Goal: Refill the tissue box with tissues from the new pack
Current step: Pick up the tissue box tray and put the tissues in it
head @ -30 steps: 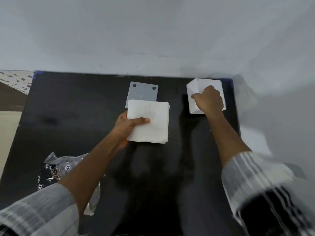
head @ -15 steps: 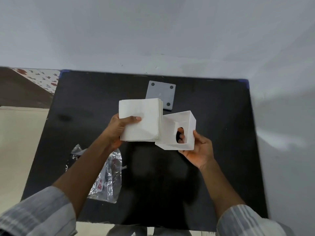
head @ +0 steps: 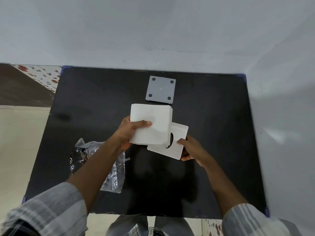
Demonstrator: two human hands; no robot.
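Note:
My left hand (head: 128, 133) grips a thick square stack of white tissues (head: 153, 124) above the middle of the black table (head: 88, 103). My right hand (head: 190, 149) holds the white tissue box (head: 173, 148) by its right edge, just under and to the right of the stack. The stack overlaps the box's left part and hides most of its round dark opening. The box's grey square base plate (head: 160, 90), with a dark dot at each corner, lies flat farther back.
An empty clear plastic tissue wrapper (head: 109, 167) with printed marks lies crumpled on the table's left front, under my left forearm. A pale wall runs along the table's back and right sides. Floor shows to the left.
My right hand lifted the box from the back right corner and brought it to the middle. The box has turned and the tissue stack now overlaps it.

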